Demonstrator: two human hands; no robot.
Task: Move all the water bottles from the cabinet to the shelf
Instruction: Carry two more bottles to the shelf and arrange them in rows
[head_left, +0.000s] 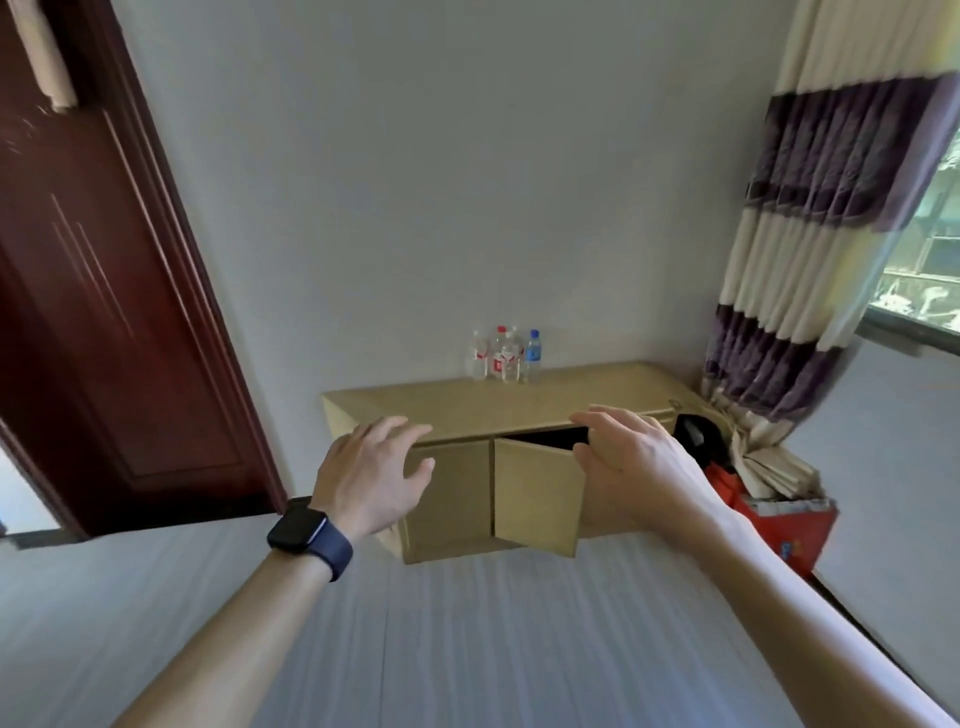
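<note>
Wall (415, 156), bottles (506, 356) atop cabinet (467, 400), left hand (371, 467) spread, right hand (639, 462) loose by ajar door (535, 493)

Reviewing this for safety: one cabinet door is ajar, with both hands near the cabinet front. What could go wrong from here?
1. The bottles stand bunched on the cabinet top; lifting one, or jolting the cabinet, could topple the others.
2. The right hand is at the top edge of the ajar door; its fingers could get pinched if the door swings shut.
3. The inside is dark, so a blind reach may knock something unseen.
</note>
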